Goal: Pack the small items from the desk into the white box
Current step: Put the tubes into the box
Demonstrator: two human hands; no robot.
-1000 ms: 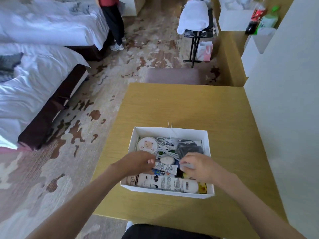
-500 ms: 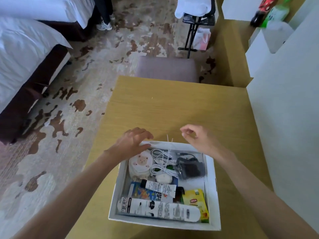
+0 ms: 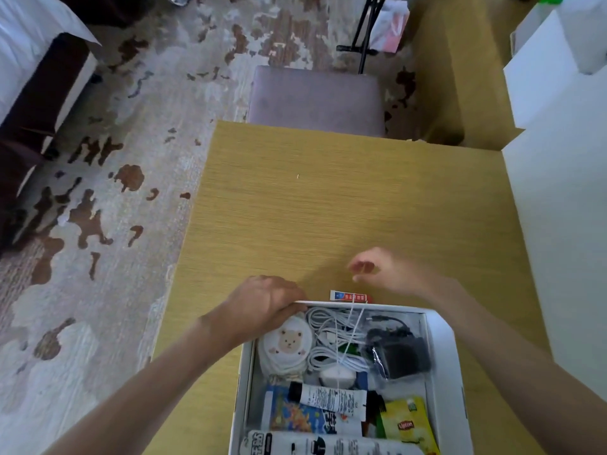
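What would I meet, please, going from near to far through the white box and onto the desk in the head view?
Large white tube → small tube with black cap → white cables → box's far rim → small red-and-white packet on the desk.

One white box (image 3: 441, 336) sits on one desk (image 3: 328, 208). Inside it lie two tubes, the small one (image 3: 328, 396) and the long one (image 3: 328, 446), one yellow tea packet (image 3: 407, 421), one black pouch (image 3: 399, 351) and one sheep-print pad (image 3: 285, 344). One red-and-blue packet (image 3: 350, 296) lies outside.
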